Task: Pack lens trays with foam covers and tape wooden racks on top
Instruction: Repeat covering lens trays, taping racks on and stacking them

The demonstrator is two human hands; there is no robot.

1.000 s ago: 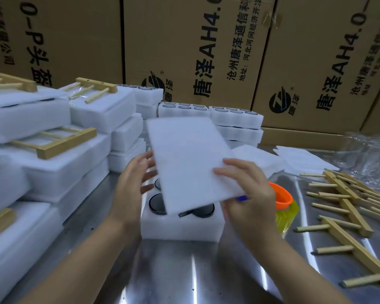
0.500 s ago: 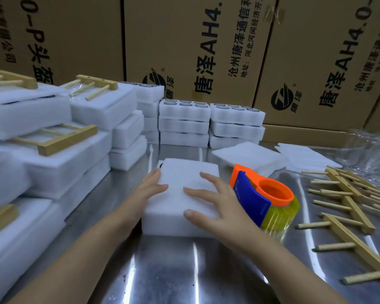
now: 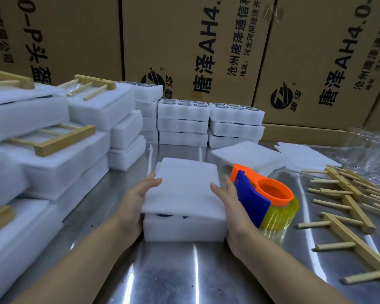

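White foam fills the left side: packed trays are stacked in several piles on the steel table, and taped-on racks are seen lying on top of some. Further back, near the middle, two stacks of uncovered lens trays are noted, with dark round lenses visible in the top wells. Front and centre, the left hand is laid flat against the left side of the lens tray, fingers straight and thumb resting on the edge of the foam cover. The cover is seated on top of the tray, slightly lifted at the near edge, where dark lens rims are glimpsed in the gap. The right hand is pressed likewise against the tray's right side, fingers extended, thumb touching the cover's edge; nothing is clenched by either hand. Just beside the right hand, a tape dispenser in orange and blue, loaded with a yellowish roll, is stood on the table. Behind it, loose foam sheets are piled. At far right, loose wooden racks are spread across the table, with clear plastic bags behind them. Cardboard boxes are lined up along the back.
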